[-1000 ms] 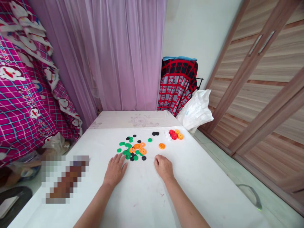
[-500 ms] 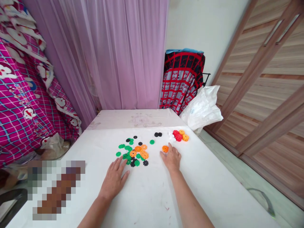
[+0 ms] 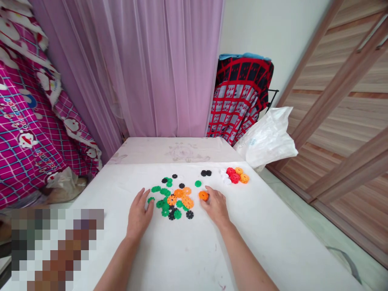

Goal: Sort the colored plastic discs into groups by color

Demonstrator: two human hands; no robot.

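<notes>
Notched plastic building discs lie on the white-covered table. My right hand [image 3: 216, 205] has thumb and forefinger around an orange disc [image 3: 203, 196], which looks like a small stack, just right of the mixed pile. In that pile, orange discs [image 3: 187, 201] lie over green discs [image 3: 165, 209] and black discs [image 3: 189, 214]. At the pile's left edge my left hand [image 3: 141, 214] is open, thumb apart from the fingers, beside a single green disc [image 3: 150, 199]. Another green disc [image 3: 198, 183] lies alone just beyond the orange one.
At the back right sit red discs [image 3: 234, 178], white discs [image 3: 224, 176] and yellow-orange discs [image 3: 244, 178]. Two black discs [image 3: 206, 173] lie left of them. A white plastic bag [image 3: 266, 137] stands at the table's right edge. A blurred patch [image 3: 57, 250] covers the lower left.
My right hand has closed on the orange disc and moved it left, nearer the pile. My left hand has drawn back to the left, off the green discs. The view has shifted slightly.
</notes>
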